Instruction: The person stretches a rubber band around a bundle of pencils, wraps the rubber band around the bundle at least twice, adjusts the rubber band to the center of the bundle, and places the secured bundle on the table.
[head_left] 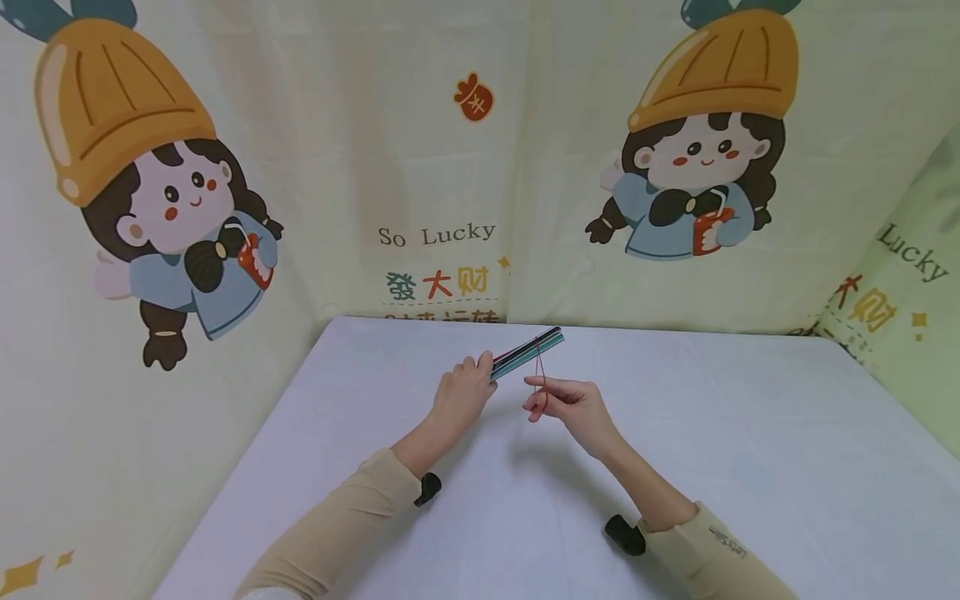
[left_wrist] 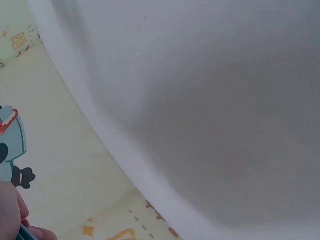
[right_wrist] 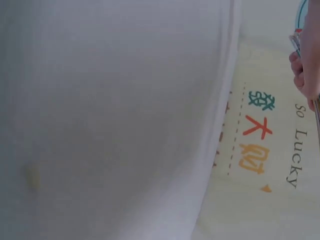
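Fingers (head_left: 485,364) of the left hand (head_left: 459,395) grip sticks (head_left: 527,353); those of the right hand (head_left: 576,407) hold a band (head_left: 542,367) reaching the sticks.

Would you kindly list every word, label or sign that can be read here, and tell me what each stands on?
"So Lucky": back curtain.
"發大财": back curtain, below "So Lucky".
"Lucky": side curtain, cut off at its left.
"财": side curtain, below "Lucky"; the red character beside it is only partly visible.
Bottom row on the back curtain: cut off by the table, not safely readable.
Sign on the printed red pouch: too small.
Right sleeve print: too small.
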